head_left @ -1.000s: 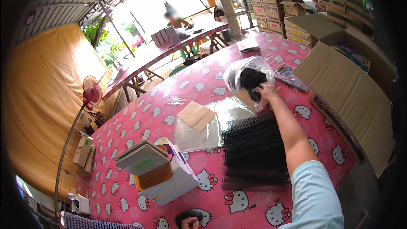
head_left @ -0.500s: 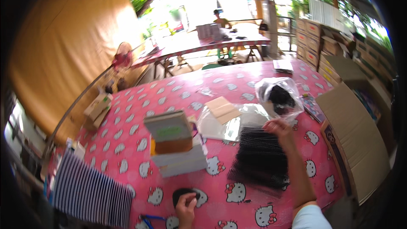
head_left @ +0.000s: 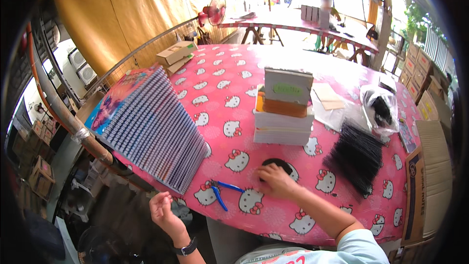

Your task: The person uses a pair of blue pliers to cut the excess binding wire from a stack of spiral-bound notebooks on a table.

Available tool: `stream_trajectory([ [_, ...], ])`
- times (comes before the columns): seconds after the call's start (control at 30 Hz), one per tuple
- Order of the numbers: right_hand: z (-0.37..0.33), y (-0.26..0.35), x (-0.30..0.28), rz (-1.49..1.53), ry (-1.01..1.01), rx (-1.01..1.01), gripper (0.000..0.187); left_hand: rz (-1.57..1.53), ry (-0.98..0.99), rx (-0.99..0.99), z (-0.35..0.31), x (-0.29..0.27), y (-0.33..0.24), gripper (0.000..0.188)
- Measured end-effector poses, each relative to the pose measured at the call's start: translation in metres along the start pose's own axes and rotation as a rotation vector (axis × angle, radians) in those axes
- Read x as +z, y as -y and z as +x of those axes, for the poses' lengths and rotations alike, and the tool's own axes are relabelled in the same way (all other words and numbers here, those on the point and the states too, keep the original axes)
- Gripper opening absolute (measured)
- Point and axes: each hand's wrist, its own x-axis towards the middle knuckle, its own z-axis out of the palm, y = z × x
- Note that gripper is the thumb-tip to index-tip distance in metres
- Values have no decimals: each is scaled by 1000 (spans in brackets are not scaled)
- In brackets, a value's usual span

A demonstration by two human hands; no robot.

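Observation:
My right hand reaches across the near table, its bent fingers closed at the near edge of a flat black oval object whose exact kind I cannot make out. My left hand is raised off the table's near left edge, palm up, fingers loosely curled and apart, with nothing visible in it. Just beyond it stands a tall stack of spiral-bound notebooks, their coils facing me. Blue-handled pliers lie spread between my hands. A pile of black spiral binding coils lies to the right.
A block of stacked paper with a grey box on top stands mid-table. Behind the coils are a brown card piece and a clear bag with black contents. An open carton borders the right; a person sits at the far table.
My view has swung left. My left hand has left the black oval object and moved off the table's edge; my right hand has moved from the coils to that object.

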Motion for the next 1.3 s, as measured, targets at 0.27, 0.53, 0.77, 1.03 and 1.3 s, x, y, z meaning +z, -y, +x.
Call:
stream_trajectory([
  [0.27, 41, 93, 63, -361, 138, 150, 74, -27, -229, 96, 54, -19, 12, 37],
  [0.53, 54, 69, 46, -83, 361, 99, 68, -8, -135, 325, 177, -37, -46, 48],
  [0.77, 75, 30, -2, 1017, 272, 422, 46, -198, -24, 36, 259, -12, -55, 47],
  [1.03, 125, 83, -45, 1783, 254, 117, 53, -56, -147, 462, 273, -2, -63, 33],
  [1.3, 175, 178, -57, 488, -441, -659, 56, 196, 36, 787, 208, 35, -87, 22],
])
